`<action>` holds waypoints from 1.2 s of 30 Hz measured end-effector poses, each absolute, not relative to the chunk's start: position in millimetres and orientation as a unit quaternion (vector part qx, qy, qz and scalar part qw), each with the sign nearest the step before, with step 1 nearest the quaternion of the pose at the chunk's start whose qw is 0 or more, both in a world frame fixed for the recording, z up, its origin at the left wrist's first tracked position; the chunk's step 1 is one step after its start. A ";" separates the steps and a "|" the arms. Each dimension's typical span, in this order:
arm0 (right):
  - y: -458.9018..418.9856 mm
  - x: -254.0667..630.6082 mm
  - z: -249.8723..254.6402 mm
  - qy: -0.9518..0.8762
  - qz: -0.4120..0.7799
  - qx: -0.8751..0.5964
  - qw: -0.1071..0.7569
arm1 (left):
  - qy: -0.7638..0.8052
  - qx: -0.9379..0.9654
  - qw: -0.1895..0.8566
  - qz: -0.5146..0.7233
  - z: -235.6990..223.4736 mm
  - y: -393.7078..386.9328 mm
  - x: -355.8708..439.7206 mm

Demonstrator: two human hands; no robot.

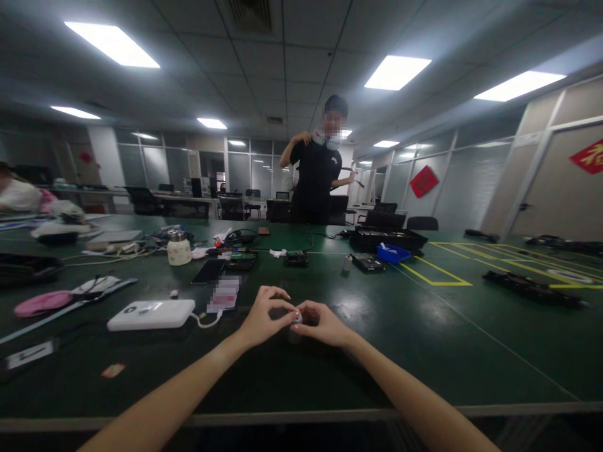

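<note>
Over the middle of the green table, near its front, my left hand [266, 317] and my right hand [323, 323] meet at a small whitish round piece [296, 317]. The thumb and forefinger of my left hand are closed on its left and upper side, with the other fingers raised and curved. My right hand has its thumb and forefinger curled round the right side. Fingers cover most of the piece, so its exact kind does not show. Just below it, a faint pale shape on the dark surface could be its lower part or a reflection.
Left of my hands lie a phone [225, 294] and a white power bank [151, 314] joined by a cable. Farther back are a cream bottle [179, 248], circuit boards [296, 258], a small container [347, 263] and a blue tray [393, 253]. A person [318, 169] stands across the table.
</note>
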State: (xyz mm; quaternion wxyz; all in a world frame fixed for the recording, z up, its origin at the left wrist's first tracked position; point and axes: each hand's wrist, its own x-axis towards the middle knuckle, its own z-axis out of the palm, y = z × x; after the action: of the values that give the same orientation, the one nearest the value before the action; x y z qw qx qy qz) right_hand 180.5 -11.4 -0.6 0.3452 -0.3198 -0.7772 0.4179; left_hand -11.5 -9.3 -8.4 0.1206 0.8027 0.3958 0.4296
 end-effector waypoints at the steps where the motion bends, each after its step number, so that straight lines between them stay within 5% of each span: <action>1: -11.8 180.4 0.9 -0.779 0.407 -0.321 0.353 | 0.391 0.802 0.127 0.432 -9.0 -9.7 -11.2; 16: -3.4 180.8 12.6 -0.806 0.238 -0.341 0.420 | 0.472 0.713 0.143 0.498 -19.1 2.3 -18.0; 20: 24.3 200.8 2.0 -0.755 0.140 -0.441 0.465 | 0.494 0.709 0.126 0.487 -20.8 4.3 -17.9; 26: 41.3 224.0 -18.6 -0.747 0.102 -0.602 0.265 | 0.502 0.728 0.133 0.448 -23.9 7.1 -17.9; 32: 13.1 199.9 6.3 -0.765 0.101 -0.474 0.425 | 0.488 0.731 0.103 0.465 -21.9 4.8 -17.2; 36: -5.3 183.0 14.1 -0.809 0.123 -0.400 0.414 | 0.479 0.731 0.090 0.477 -20.3 3.2 -17.4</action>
State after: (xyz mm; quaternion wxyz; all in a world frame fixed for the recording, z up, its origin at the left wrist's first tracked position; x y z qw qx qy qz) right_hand 183.0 -5.3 14.1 0.4136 -0.4000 -0.8087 0.1225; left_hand -17.4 3.2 -20.3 0.0895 0.7313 0.4792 0.4770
